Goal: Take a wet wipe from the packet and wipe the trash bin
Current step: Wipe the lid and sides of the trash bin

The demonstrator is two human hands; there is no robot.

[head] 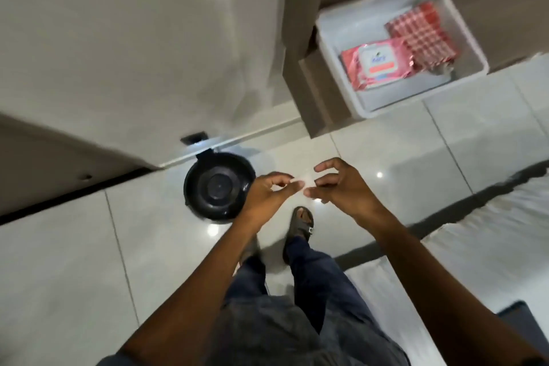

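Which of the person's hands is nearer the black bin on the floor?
The left. The left hand overlaps the right edge of the bin in the picture, above it. The right hand is farther right, clear of it. Both pinch a wipe between them.

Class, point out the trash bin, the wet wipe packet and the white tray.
trash bin [219, 186]: head view, centre of its black lid.
wet wipe packet [376, 64]: head view, its white flap label.
white tray [341, 25]: head view, bare inner floor.
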